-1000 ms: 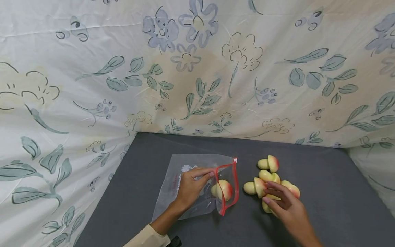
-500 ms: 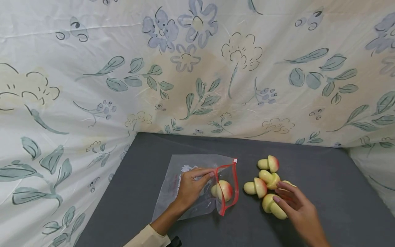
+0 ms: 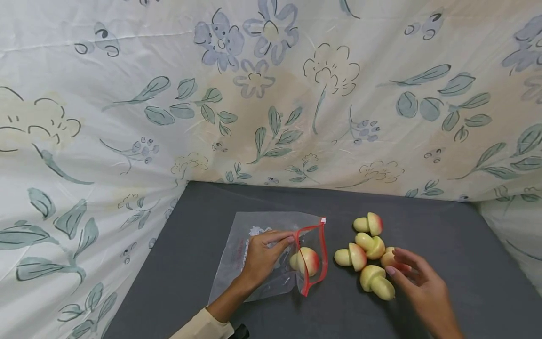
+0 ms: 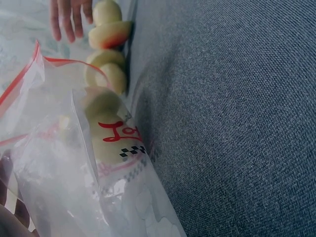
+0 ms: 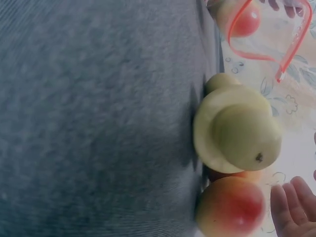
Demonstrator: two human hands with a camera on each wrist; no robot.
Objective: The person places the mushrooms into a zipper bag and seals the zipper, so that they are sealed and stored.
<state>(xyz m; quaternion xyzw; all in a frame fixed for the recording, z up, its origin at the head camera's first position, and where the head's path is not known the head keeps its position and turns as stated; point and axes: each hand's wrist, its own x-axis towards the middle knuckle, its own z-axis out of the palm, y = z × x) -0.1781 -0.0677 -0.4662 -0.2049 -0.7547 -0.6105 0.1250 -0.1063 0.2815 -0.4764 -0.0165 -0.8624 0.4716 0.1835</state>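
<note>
My left hand point(image 3: 264, 256) pinches the upper rim of a clear zip bag point(image 3: 228, 263) with a red closure, holding its mouth apart. Inside the bag lies one mushroom-shaped piece point(image 3: 308, 262), pale yellow with a red-blushed cap. In the left wrist view, red lettering shows on the bag point(image 4: 49, 182). My right hand point(image 3: 423, 287) is beside the rightmost mushroom-shaped piece point(image 3: 388, 258), thumb and fingers spread around its near side and partly hiding it. In the right wrist view, the straight fingers point(image 5: 294, 205) stand next to a red-blushed cap point(image 5: 231, 206).
Several more mushroom-shaped pieces lie in a loose cluster: one at the back point(image 3: 368, 224), one in the middle point(image 3: 370, 245), one at the left point(image 3: 350, 257) and one in front point(image 3: 377, 282). A dark grey cloth point(image 3: 203, 202) covers the table. Floral fabric point(image 3: 271, 117) hangs behind it.
My right hand has moved right across the cluster, uncovering the middle and front pieces. The left hand and the bag have stayed in place.
</note>
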